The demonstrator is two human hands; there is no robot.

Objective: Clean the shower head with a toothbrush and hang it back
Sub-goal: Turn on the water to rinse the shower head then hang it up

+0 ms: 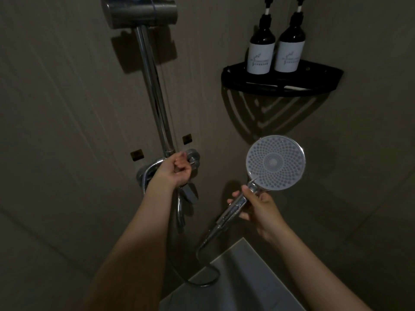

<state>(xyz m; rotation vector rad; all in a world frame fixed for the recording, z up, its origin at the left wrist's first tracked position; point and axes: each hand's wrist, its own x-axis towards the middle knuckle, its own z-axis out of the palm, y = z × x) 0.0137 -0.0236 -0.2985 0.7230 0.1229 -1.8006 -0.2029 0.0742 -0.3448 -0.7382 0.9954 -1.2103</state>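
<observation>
Shower head off its holder, gripped by the chrome handle in the right hand, fingers wrapped snugly round it, spray face tilted up toward the camera. Hose looping down below that hand to the white ledge. Left hand curled almost shut on the tap lever at the foot of the rail; whether pressing or only resting, hard to say. No toothbrush visible anywhere.

Main risk: turning the lever with the face aimed upward, likely spraying the person and the camera. Wet chrome handle probably slippery; a loose grip could drop the head onto the ledge. Hose slack could snag the tap on lifting toward the holder, well above both hands. Two bottles on the corner shelf, up beyond the right hand, within reach of a careless swing.
</observation>
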